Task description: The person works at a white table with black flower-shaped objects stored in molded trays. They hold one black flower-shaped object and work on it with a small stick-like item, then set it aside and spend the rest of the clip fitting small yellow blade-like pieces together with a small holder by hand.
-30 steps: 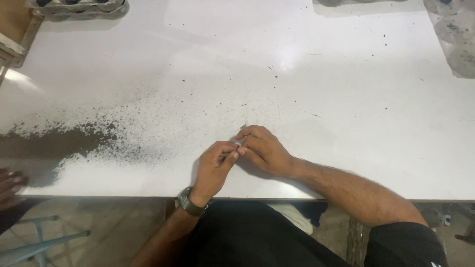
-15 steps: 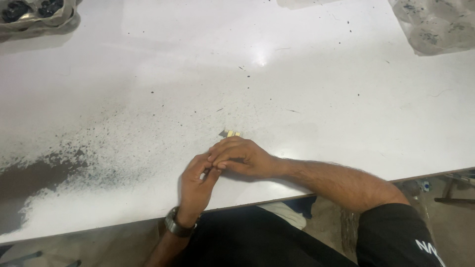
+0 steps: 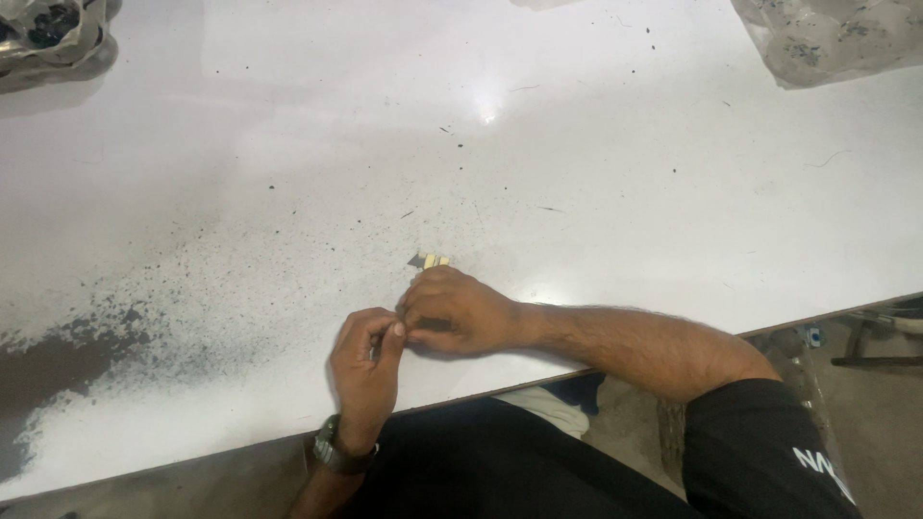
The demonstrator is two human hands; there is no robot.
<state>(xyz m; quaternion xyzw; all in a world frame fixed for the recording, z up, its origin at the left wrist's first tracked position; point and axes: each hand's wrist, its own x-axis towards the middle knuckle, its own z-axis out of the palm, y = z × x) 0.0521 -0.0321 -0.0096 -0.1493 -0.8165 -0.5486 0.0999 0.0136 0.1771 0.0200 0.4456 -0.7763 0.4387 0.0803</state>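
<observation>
Hands: left hand (image 3: 367, 358) and right hand (image 3: 455, 312) meet at the near edge of the white counter (image 3: 596, 173), fingertips pinched together on something too small to identify.
Small piece: a yellowish bit (image 3: 430, 260) lies on the counter just beyond the right hand, untouched.
Progress: cannot be judged; dark powder (image 3: 67, 356) is spread over the near left.
Packages: clear plastic bag (image 3: 827, 38), far right; dark tray (image 3: 48, 34), far left.
Wrist: watch (image 3: 338, 452), left.
</observation>
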